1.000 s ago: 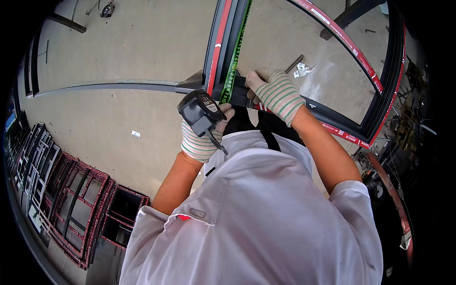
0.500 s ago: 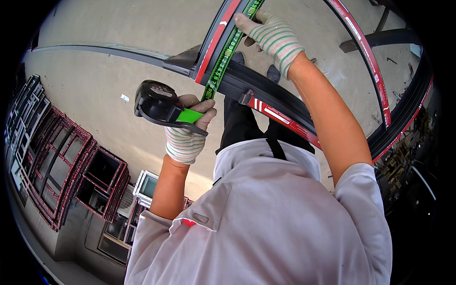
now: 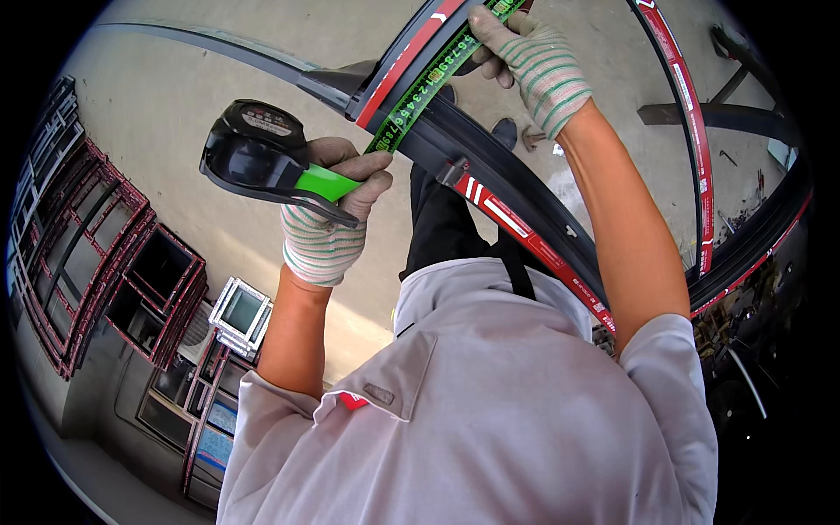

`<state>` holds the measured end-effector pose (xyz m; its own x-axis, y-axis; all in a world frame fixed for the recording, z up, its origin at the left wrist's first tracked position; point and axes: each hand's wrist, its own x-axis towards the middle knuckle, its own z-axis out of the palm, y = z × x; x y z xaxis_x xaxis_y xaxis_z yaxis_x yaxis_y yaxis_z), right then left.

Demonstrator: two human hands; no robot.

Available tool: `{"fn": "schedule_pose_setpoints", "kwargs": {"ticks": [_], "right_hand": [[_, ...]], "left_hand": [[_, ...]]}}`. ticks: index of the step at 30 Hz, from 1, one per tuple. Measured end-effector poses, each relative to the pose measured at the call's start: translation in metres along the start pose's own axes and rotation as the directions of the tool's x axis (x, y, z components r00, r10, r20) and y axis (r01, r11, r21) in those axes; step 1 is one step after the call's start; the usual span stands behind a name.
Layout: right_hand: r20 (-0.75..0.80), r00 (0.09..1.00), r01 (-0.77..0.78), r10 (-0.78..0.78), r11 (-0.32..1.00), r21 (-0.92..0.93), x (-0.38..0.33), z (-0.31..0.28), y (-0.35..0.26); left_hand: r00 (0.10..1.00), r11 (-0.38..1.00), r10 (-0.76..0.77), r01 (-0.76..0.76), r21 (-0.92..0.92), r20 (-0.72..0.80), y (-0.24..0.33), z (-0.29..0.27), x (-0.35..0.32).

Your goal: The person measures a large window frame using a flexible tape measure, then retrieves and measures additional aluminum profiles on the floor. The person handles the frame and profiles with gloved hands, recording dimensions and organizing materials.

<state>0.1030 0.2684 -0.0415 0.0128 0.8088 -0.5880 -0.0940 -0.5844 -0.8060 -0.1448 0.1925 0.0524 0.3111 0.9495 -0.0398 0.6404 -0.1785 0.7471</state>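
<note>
In my left hand (image 3: 325,241), gloved in striped knit, is a black tape measure (image 3: 254,144), with the fingers closed around its case and the start of the blade. The green blade (image 3: 429,92) runs out up and to the right, lying along a dark frame bar (image 3: 407,61) that carries a red strip. My right hand (image 3: 547,77), in a matching glove, grips that bar farther up, its thumb pressing on the blade. The other fingers curl under the bar and are partly hidden. A second frame bar (image 3: 534,232) meets the first near its lower end.
A curved red-and-black bar (image 3: 687,114) rises at the right. Dark beams of a stand (image 3: 717,116) show behind it. Stacked frames (image 3: 83,254) lean along the left side. A small white-framed window (image 3: 241,315) stands near my left elbow. Scattered scraps lie at the far right.
My left hand and the tape case have moved left and slightly up. My right hand has shifted a little right and down in the picture, still gripping the bar.
</note>
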Motion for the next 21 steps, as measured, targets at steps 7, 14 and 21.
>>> {"fn": "schedule_pose_setpoints", "kwargs": {"ticks": [7, 14, 21], "right_hand": [[0.018, 0.997, 0.071, -0.071, 0.997, 0.007, 0.007, -0.007, 0.020], [0.061, 0.997, 0.051, -0.052, 0.999, 0.015, 0.005, -0.011, 0.017], [0.081, 0.993, 0.088, -0.086, 0.996, -0.013, 0.002, -0.011, 0.014]], "left_hand": [[1.000, 0.999, 0.030, -0.030, -0.012, -0.003, 0.003, 0.004, 0.012], [0.999, 0.999, -0.040, 0.040, -0.018, -0.012, 0.008, -0.003, 0.014], [1.000, 1.000, -0.022, 0.022, 0.007, 0.009, 0.004, -0.005, 0.018]]}}
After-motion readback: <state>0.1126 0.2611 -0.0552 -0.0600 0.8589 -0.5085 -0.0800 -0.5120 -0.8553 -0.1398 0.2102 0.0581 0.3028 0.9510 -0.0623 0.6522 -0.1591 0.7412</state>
